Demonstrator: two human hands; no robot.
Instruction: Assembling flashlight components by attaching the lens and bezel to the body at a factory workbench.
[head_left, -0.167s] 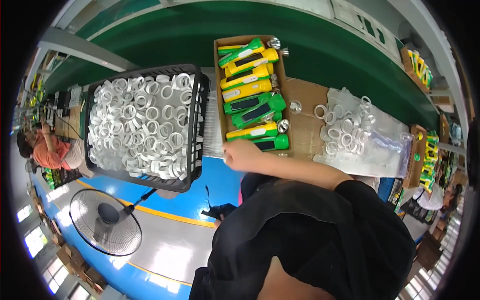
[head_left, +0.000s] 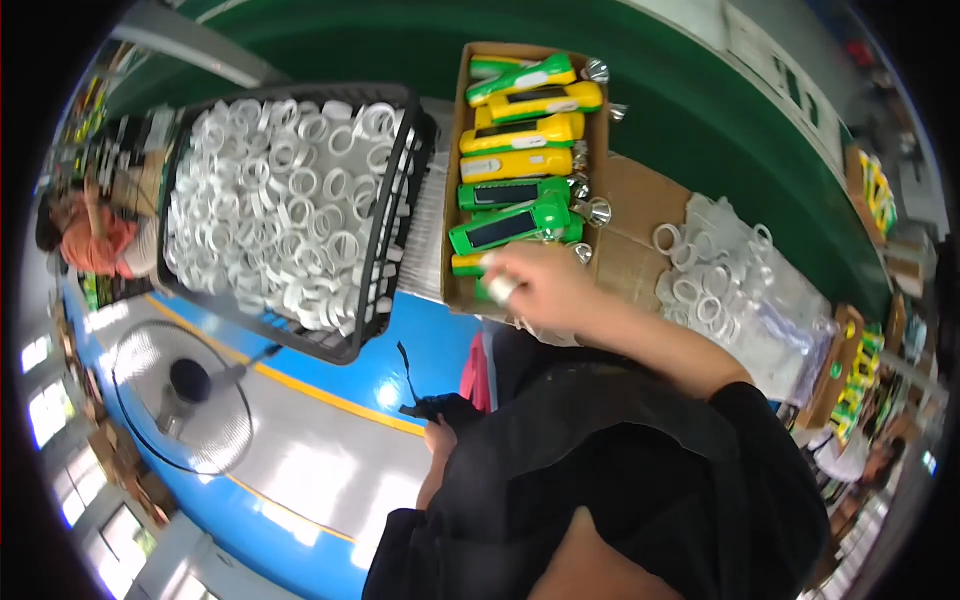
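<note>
My right hand [head_left: 545,285] is over the near end of a cardboard box [head_left: 452,290], its fingers curled in and slightly smeared by motion. Something small and white shows at the fingertips; I cannot make out what. Inside the box lie several yellow and green flashlights [head_left: 515,225] in a stack, most with dark panels on their sides. Shiny cone-shaped reflectors [head_left: 598,212] stick out along the box's right side. Low by my waist, my left hand [head_left: 438,437] is closed at a bunch of black cloth [head_left: 447,408] with a loose strap; its fingers are partly hidden.
Left of the box stands a black plastic basket [head_left: 402,215] heaped with white rings [head_left: 300,212]. More white rings [head_left: 710,310] lie on plastic sheeting to the right. A standing fan [head_left: 190,382] is on the floor at lower left. Another person [head_left: 98,235] sits at far left.
My right hand has moved right, from the box's near left corner to over its near end. The whole view has shifted and tilted. My left hand and forearm show more now.
</note>
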